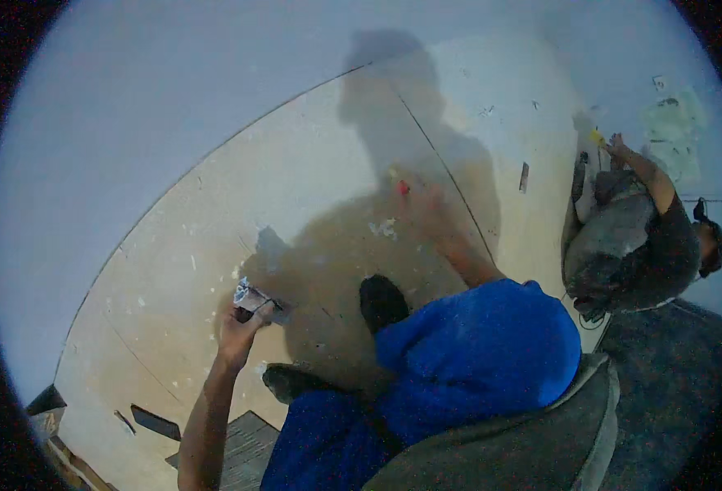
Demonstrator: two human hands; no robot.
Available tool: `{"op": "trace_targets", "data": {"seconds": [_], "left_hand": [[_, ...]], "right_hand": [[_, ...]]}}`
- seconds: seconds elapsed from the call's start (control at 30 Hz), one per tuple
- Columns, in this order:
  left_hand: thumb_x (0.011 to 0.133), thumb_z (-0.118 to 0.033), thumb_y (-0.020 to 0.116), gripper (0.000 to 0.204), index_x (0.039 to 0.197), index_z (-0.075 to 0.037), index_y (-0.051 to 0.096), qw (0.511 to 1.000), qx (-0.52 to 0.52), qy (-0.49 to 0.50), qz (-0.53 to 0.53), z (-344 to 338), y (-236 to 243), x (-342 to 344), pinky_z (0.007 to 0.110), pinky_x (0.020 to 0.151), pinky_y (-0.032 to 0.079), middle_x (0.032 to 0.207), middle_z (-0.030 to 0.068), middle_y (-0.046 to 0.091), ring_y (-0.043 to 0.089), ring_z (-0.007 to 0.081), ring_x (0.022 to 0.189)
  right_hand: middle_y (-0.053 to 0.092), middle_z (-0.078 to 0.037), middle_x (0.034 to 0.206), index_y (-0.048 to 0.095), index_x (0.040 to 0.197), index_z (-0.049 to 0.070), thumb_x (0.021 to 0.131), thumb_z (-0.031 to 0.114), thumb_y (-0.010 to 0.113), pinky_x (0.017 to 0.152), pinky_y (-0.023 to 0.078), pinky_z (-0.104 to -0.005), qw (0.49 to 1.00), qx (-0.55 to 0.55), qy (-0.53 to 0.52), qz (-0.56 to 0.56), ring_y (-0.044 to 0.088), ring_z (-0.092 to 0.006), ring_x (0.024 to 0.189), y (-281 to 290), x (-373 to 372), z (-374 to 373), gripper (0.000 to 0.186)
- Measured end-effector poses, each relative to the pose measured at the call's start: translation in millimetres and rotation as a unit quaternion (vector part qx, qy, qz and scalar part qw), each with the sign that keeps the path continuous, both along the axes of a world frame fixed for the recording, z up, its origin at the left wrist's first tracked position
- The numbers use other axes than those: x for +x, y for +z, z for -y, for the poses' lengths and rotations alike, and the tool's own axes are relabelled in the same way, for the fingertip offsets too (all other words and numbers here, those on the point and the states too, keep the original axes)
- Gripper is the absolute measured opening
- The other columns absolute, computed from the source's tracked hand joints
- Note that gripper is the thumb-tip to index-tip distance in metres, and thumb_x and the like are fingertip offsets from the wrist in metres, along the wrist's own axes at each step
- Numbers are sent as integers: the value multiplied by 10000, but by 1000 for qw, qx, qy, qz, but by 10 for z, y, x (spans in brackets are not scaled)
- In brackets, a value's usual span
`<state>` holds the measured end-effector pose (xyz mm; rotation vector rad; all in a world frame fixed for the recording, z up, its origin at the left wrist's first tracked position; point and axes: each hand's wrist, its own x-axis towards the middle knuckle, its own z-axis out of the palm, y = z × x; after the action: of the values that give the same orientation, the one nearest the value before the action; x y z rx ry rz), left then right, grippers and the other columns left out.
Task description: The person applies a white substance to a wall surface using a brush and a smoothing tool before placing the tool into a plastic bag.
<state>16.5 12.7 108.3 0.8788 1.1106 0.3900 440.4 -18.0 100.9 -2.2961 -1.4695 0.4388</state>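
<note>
My left hand (241, 329) is closed around a crumpled, grey-white packet (256, 299) with a ragged upper end. What is inside the packet cannot be made out. Ahead of my knees, my right hand (425, 203) reaches over the pale floor (320, 164) and is smeared by motion. A small red object (403, 188) shows at its fingertips, with a yellowish bit just beyond; its kind is unclear. White flecks and scuffs (384, 227) mark the floor near that hand. My shadow covers much of this area.
At the right, another person (647, 229) sits low by the wall, a hand on something yellow (597, 137). Dark strips (155, 422) and a grey textured board (246, 450) lie at lower left. A thin strip (524, 177) rests farther right. A dark seam (439, 155) crosses the floor.
</note>
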Motion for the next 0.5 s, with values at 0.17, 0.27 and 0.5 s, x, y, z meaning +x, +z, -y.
{"op": "trace_targets", "data": {"seconds": [0.17,0.27,0.5], "left_hand": [[879,-204,741,320,1127,-33,630,999,24,-31,2,-32,22,-25,305,745,529,1033,45,673,628,140,892],[898,-233,708,461,1262,-16,529,998,-2,-59,-19,-50,-29,-94,360,898,518,1190,94,609,599,204,1069],[874,-160,742,363,1189,-36,612,998,23,16,60,-39,181,166,307,849,518,1089,51,672,641,153,973]], "right_hand": [[667,-177,986,614,1117,40,964,311,547,787,492,-415,981,96,88,-143,636,-292,883,55,-972,-55,318],[665,-173,973,613,1115,38,964,331,546,783,493,-417,961,57,197,-183,636,-297,884,349,-850,-160,336],[661,-179,900,622,1034,57,939,340,581,736,503,-429,997,56,-37,33,640,-358,821,343,114,-89,302]]}}
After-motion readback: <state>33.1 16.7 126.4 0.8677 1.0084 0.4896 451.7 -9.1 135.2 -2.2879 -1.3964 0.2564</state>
